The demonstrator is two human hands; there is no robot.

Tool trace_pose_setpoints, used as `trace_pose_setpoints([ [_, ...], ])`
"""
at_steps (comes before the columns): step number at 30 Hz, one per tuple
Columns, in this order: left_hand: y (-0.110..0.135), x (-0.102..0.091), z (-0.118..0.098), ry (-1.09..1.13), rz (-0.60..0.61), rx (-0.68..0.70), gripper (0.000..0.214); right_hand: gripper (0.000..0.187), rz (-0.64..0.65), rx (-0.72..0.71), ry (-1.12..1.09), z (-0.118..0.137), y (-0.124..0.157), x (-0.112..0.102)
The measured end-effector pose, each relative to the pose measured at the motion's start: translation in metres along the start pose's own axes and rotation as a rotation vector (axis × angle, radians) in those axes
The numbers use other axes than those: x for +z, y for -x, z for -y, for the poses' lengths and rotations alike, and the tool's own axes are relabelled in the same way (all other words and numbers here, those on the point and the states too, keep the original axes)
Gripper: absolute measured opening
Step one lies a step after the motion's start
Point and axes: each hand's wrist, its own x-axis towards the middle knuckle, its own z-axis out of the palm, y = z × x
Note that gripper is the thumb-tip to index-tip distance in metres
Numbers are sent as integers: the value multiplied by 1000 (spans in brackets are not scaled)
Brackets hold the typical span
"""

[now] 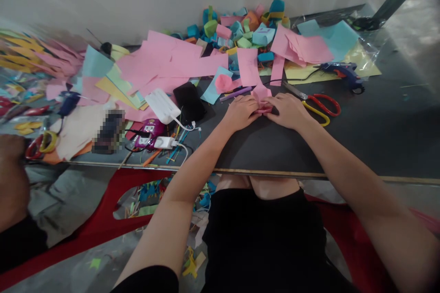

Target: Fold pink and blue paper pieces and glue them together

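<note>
Both my hands meet over a strip of pink paper on the dark table, with its near end bunched or rolled between my fingertips. My left hand pinches it from the left, and my right hand from the right. Just beyond lies a wider pink strip. A purple pen-like stick is by my left fingers, near a round pink paper roll. Scissors with red and yellow handles rest beside my right wrist. Exactly how the paper is folded is hidden by my fingers.
A blue glue gun lies at right. Behind are pink sheets and a heap of coloured paper rolls. Left of me sit a white power bank, a black phone-like object and a purple power strip. Another person's hand is at far left.
</note>
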Motion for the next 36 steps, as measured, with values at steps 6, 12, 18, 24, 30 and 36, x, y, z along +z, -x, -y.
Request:
trace_pose_setpoints([
  [6, 0, 2, 1, 10, 0, -1, 25, 47, -21, -10, -15, -1, 1, 2],
  [12, 0, 0, -2, -3, 6, -20, 28, 44, -18, -2, 13, 2, 1, 0],
  [18, 0, -1, -2, 6, 21, -50, 25, 42, -52, -6, -2, 0, 1, 3],
  [24, 1, 2, 2, 31, 6, -19, 24, 43, -44, -2, 5, -1, 2, 3],
  [30, 1, 5, 4, 55, -11, -9, 22, 44, -35, -2, 1, 1, 1, 1],
  [36, 0, 2, 3, 51, 20, -12, 23, 45, -1, 15, -1, 1, 1, -1],
])
